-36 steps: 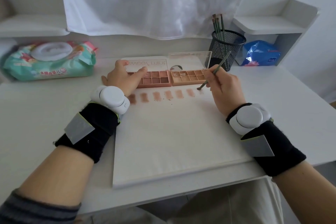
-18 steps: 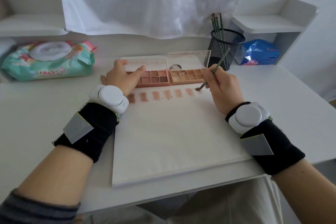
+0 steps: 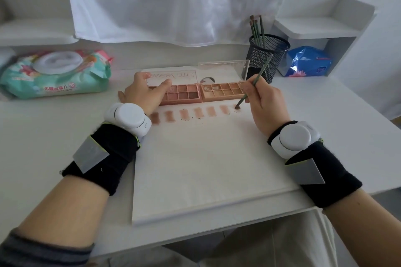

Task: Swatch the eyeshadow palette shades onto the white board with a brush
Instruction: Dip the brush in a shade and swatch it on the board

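Observation:
An open eyeshadow palette (image 3: 204, 92) with pink and peach pans lies at the far edge of the white board (image 3: 208, 158). Its clear lid (image 3: 223, 69) stands up behind it. My left hand (image 3: 144, 93) rests on the palette's left end, thumb on the pans and fingers over the edge. My right hand (image 3: 263, 99) pinches a thin green brush (image 3: 255, 83), and the brush tip touches the board at the right end of a row of several brown and peach swatches (image 3: 191, 114).
A black mesh cup (image 3: 268, 56) with more brushes stands behind the palette's right end. A pack of wet wipes (image 3: 55, 73) lies at the far left. A blue packet (image 3: 308, 62) sits under a white shelf at the right. White cloth hangs behind.
The brush tip has shifted slightly along the board at the right end of the swatch row, where a small dark mark now shows. My left hand has stayed on the palette.

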